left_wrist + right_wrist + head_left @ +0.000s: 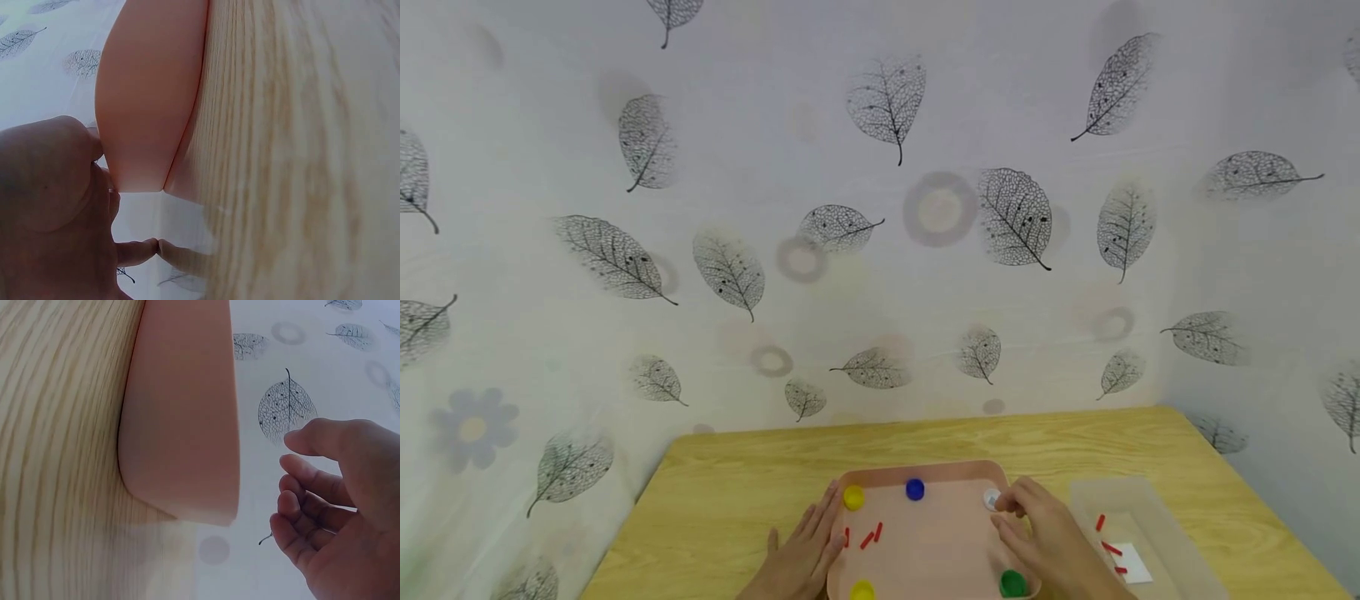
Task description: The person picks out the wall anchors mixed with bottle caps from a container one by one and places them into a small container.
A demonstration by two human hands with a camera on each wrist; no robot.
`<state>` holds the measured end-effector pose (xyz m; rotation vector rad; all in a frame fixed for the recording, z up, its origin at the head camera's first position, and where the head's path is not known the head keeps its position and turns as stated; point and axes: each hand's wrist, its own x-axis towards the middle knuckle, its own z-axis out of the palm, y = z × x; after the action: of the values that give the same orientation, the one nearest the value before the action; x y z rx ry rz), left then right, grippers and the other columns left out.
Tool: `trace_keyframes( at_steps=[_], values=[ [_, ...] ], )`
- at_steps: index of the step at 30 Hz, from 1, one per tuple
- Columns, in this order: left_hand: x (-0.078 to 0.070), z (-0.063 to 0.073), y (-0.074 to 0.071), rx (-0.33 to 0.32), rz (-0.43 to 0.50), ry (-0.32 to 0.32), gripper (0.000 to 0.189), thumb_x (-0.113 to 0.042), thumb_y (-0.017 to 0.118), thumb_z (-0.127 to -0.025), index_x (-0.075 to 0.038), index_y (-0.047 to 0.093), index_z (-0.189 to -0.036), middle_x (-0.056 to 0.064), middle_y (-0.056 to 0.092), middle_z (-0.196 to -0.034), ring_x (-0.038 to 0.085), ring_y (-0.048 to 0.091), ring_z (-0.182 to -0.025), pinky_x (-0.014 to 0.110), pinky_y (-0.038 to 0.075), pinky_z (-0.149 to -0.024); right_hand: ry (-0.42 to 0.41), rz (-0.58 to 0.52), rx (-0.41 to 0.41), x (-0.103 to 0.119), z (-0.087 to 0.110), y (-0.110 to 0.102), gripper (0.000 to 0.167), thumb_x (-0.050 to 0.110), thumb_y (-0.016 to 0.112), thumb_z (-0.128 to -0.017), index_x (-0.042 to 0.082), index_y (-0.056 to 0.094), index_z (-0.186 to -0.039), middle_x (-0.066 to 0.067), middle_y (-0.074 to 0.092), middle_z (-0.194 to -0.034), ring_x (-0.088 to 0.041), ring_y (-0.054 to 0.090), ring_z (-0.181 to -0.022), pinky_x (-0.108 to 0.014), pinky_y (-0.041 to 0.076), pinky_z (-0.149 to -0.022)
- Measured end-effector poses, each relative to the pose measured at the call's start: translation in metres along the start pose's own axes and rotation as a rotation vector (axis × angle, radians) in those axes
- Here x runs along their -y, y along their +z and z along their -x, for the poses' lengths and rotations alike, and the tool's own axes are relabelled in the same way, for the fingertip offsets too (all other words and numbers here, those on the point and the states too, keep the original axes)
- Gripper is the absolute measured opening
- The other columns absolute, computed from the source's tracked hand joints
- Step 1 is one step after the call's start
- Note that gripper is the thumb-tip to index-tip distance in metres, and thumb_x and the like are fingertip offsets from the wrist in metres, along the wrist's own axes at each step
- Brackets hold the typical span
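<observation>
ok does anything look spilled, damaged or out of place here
Nothing stands out as spilled or damaged; the red pieces lie at mixed angles, but within the pink tray and the translucent container.

Soft, diffuse light fills the head view, the wall [880,300] greyer along the top and paler toward the lower left, with small details on the table [745,500] slightly soft. The wrist views are murkier: the left hand [50,200] sits in deep shade against a bright upper left, and the wood grain smears toward the right edge. Pale haze blurs the right wrist view's lower left.
</observation>
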<state>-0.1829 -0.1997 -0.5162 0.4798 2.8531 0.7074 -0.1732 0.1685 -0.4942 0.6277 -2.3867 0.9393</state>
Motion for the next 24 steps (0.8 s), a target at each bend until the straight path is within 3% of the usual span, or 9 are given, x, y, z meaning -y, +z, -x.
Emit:
trace_keyframes(
  at_steps=[5,11,21,24],
  values=[
    [0.001,0.001,0.001,0.003,0.008,0.005,0.064,-0.050,0.028,-0.111,-0.021,0.014,-0.167,-0.001,0.012,-0.172,0.041,0.032,-0.149,0.091,0.007,-0.096,0.070,-0.041,0.058,0.008,-0.004,0.009,0.021,0.006,0.082,-0.086,0.018,0.066,-0.091,0.017,0.054,-0.090,0.000,0.055,-0.080,-0.025,0.054,-0.067],
    [0.002,0.001,0.001,0.003,0.006,0.002,0.064,-0.050,0.028,-0.111,-0.022,0.014,-0.167,-0.001,0.013,-0.172,0.041,0.032,-0.149,0.092,0.007,-0.095,-0.061,-0.042,0.014,0.010,-0.010,0.026,0.027,0.000,0.084,-0.078,0.015,0.064,-0.088,0.013,0.057,-0.089,-0.001,0.052,-0.078,-0.023,0.051,-0.065],
    [0.000,0.001,0.001,-0.014,-0.009,0.004,0.064,-0.050,0.029,-0.111,-0.022,0.015,-0.167,-0.003,0.013,-0.172,0.039,0.032,-0.149,0.091,0.008,-0.096,-0.113,-0.068,0.050,0.018,-0.017,0.050,0.026,0.000,0.083,-0.079,0.012,0.064,-0.091,0.009,0.058,-0.091,-0.005,0.054,-0.079,-0.022,0.051,-0.066],
    [0.000,0.001,0.001,-0.019,-0.015,0.013,0.064,-0.049,0.029,-0.111,-0.022,0.014,-0.167,-0.002,0.012,-0.172,0.039,0.032,-0.149,0.091,0.009,-0.096,-0.087,-0.070,0.080,0.022,-0.018,0.057,0.024,0.002,0.083,-0.081,0.013,0.064,-0.092,0.009,0.057,-0.093,-0.006,0.055,-0.079,-0.022,0.051,-0.067]
  ],
)
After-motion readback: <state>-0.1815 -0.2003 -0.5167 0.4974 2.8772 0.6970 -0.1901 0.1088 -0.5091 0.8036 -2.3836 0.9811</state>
